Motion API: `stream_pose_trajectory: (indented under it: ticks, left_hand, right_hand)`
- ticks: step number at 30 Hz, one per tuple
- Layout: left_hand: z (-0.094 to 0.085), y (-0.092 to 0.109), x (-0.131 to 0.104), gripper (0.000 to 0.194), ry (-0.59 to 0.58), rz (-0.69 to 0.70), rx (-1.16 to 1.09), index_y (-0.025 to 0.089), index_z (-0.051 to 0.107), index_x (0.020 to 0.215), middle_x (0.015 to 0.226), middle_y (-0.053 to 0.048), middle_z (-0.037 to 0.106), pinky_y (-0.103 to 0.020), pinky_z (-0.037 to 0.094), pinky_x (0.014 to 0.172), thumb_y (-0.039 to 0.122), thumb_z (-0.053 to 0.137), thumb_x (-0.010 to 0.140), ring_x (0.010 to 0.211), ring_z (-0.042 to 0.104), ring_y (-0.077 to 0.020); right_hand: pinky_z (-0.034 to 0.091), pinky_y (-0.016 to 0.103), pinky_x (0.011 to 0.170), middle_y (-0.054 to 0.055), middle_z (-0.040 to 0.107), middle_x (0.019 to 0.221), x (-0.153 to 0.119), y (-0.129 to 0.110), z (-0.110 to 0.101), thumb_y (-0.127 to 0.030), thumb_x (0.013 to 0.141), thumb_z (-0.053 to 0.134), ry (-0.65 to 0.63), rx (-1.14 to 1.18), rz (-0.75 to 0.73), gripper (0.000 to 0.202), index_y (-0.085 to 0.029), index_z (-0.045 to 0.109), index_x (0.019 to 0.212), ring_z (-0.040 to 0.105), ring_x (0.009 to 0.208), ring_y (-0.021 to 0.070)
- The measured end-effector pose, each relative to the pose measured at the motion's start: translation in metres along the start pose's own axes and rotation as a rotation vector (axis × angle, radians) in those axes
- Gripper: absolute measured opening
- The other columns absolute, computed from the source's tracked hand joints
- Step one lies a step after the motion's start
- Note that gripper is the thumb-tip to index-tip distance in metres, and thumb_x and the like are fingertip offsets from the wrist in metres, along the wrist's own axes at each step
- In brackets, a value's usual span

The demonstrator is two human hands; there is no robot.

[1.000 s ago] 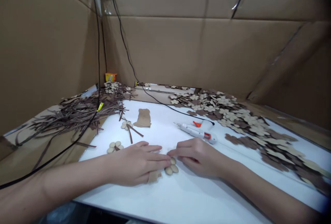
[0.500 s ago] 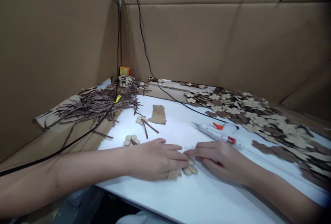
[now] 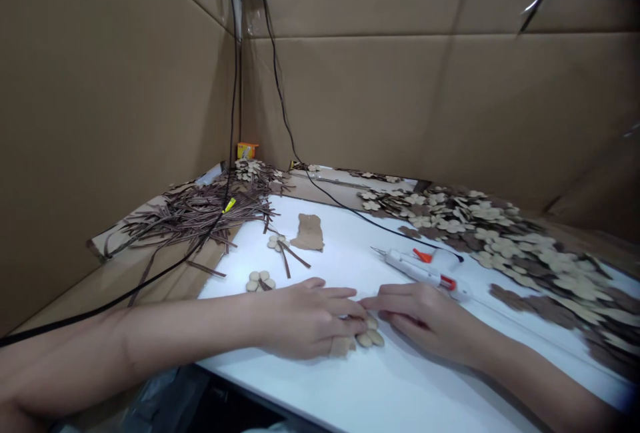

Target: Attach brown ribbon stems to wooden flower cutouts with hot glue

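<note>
A beige flower piece (image 3: 370,336) lies on the white board (image 3: 400,393), partly covered by fingers. My left hand (image 3: 313,318) lies flat with its fingers stretched over the flower's left side and over a small tan scrap (image 3: 341,346). From the right, my right hand (image 3: 425,313) touches the flower's upper edge with its fingertips closed together; what they pinch, if anything, is too small to name. Just beyond it rests a white glue gun (image 3: 415,269) with a red-orange part, its tip pointing left.
Brown strips (image 3: 195,213) are heaped at the back left. Many beige and brown flower shapes (image 3: 500,233) cover the right side. Two flowers with strips, one of them nearer (image 3: 260,281), and a cardboard piece (image 3: 309,232) lie behind my left hand. A black cable (image 3: 345,201) crosses the board.
The view has tilted up, so everything appears slightly lower. Both hands keep nearly the same places around the flower.
</note>
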State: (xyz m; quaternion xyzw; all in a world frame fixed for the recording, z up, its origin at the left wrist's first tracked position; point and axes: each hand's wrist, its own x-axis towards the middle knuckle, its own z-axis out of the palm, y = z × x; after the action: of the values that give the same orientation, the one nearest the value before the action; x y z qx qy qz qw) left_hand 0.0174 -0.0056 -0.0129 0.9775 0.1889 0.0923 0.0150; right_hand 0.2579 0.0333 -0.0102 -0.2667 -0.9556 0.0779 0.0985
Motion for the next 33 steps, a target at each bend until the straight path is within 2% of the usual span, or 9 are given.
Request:
stream_pose_trajectory:
  ticks: [3, 11, 16, 22, 27, 33]
  left_hand:
    - [0.0027, -0.0009, -0.0013, 0.041, 0.023, -0.006, -0.004, 0.014, 0.042, 0.130, 0.135, -0.006, 0.047, -0.038, 0.033, 0.099, 0.030, 0.028, 0.094, 0.128, 0.034, -0.0210]
    - [0.0044, 0.0028, -0.0019, 0.042, 0.026, -0.041, 0.014, 0.013, 0.042, 0.130, 0.136, -0.003, 0.046, -0.040, 0.032, 0.102, 0.029, 0.033, 0.093, 0.133, 0.027, -0.0225]
    - [0.0013, 0.0062, 0.0009, 0.039, 0.017, -0.005, 0.097, 0.011, 0.044, 0.127, 0.131, -0.007, 0.051, -0.044, 0.030, 0.103, 0.025, 0.031, 0.093, 0.133, 0.026, -0.0224]
    - [0.0008, 0.0056, 0.0006, 0.040, -0.008, -0.020, 0.089, 0.012, 0.043, 0.128, 0.133, -0.008, 0.048, -0.048, 0.027, 0.104, 0.025, 0.029, 0.093, 0.134, 0.024, -0.0234]
    - [0.0051, 0.0035, -0.0022, 0.042, 0.023, -0.037, 0.021, 0.015, 0.043, 0.130, 0.137, -0.006, 0.045, -0.044, 0.031, 0.102, 0.030, 0.028, 0.094, 0.133, 0.027, -0.0243]
    - [0.0094, 0.0024, -0.0035, 0.043, 0.076, -0.056, -0.025, 0.013, 0.043, 0.131, 0.135, -0.006, 0.047, -0.041, 0.029, 0.104, 0.028, 0.032, 0.093, 0.131, 0.030, -0.0263]
  right_hand:
    - [0.043, 0.022, 0.059, 0.002, 0.066, 0.078, 0.0005, -0.0010, -0.0010, -0.009, 0.083, 0.037, 0.010, -0.014, 0.001, 0.037, -0.024, 0.066, 0.100, 0.061, 0.066, 0.0120]
    - [0.043, 0.024, 0.062, 0.001, 0.066, 0.081, -0.0019, 0.0007, -0.0001, -0.008, 0.083, 0.037, -0.010, -0.007, 0.018, 0.040, -0.027, 0.064, 0.106, 0.060, 0.067, 0.0116]
    - [0.043, 0.024, 0.062, 0.000, 0.065, 0.081, -0.0016, 0.0033, 0.0004, -0.009, 0.084, 0.037, -0.011, 0.024, 0.013, 0.040, -0.028, 0.064, 0.107, 0.060, 0.067, 0.0118]
    - [0.043, 0.024, 0.061, 0.001, 0.065, 0.079, -0.0003, 0.0031, 0.0018, -0.010, 0.085, 0.037, 0.003, 0.045, -0.006, 0.039, -0.025, 0.064, 0.106, 0.060, 0.066, 0.0121]
    - [0.044, 0.023, 0.065, 0.002, 0.067, 0.083, 0.0001, -0.0028, -0.0011, -0.010, 0.085, 0.038, -0.008, 0.066, 0.039, 0.037, -0.025, 0.066, 0.103, 0.061, 0.071, 0.0121]
    - [0.044, 0.023, 0.066, 0.002, 0.067, 0.083, -0.0010, -0.0047, -0.0021, -0.009, 0.083, 0.040, 0.008, 0.060, 0.029, 0.038, -0.025, 0.065, 0.106, 0.061, 0.071, 0.0121]
